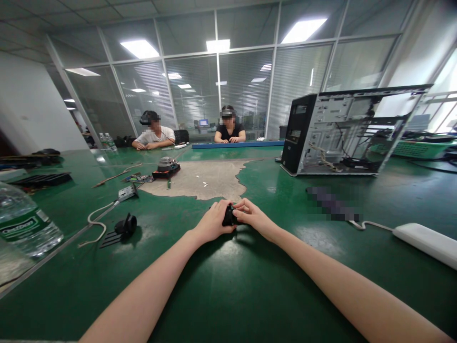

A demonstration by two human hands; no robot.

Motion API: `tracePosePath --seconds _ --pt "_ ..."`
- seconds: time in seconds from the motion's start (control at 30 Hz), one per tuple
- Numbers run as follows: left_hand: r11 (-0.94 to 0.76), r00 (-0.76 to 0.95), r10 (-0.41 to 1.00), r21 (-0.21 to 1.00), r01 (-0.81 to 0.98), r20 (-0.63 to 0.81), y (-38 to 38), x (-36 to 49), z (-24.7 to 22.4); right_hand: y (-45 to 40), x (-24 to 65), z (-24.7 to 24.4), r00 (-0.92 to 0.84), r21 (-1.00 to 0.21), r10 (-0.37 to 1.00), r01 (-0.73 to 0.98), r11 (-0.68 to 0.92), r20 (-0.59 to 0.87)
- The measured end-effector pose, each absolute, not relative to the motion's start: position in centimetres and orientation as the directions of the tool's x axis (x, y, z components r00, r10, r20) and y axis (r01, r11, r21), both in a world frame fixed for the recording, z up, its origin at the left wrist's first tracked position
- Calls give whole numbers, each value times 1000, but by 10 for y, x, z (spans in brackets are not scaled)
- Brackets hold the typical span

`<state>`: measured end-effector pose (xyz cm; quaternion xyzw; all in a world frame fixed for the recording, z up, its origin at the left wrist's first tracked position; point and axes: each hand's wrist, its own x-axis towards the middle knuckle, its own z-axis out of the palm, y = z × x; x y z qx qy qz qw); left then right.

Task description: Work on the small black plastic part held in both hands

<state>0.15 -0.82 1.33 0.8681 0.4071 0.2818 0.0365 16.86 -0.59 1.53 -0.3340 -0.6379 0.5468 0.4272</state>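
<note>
Over this green worktable (221, 290), my left hand (214, 222) grips a small black part (228, 217) while my right hand (253, 217) pinches its right edge, best done lightly with the left bracing firmly.

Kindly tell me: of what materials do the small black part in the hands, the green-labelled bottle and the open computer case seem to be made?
Small black part: perhaps plastic, finish unclear; dark, but largely covered.
Clear bottle with green label: probably thin, glossy plastic; transparent, with highlights.
Open computer case: inside likely bare sheet metal, grey with openings; black front panel maybe plastic.
</note>
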Motion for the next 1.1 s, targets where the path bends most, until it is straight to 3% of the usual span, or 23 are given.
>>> tracePosePath --seconds 0.2,0.43,0.77,0.97,1.1 --pt "-662 507 733 302 686 454 -7 1 12 1 167 9 -377 -989 916 -3 145 135" --pt "-660 502 734 306 686 458 -8 1 12 -4 172 15 -464 -977 864 -18 210 195" --pt "-665 507 727 294 686 462 -8 1 13 4 169 6 -386 -988 911 -5 156 145" --pt "-662 507 729 290 691 460 -8 1 14 -1 175 12 -491 -981 851 -40 192 186" --pt "-664 506 728 292 688 463 -8 1 13 -3 171 12 -441 -982 878 -52 180 184"
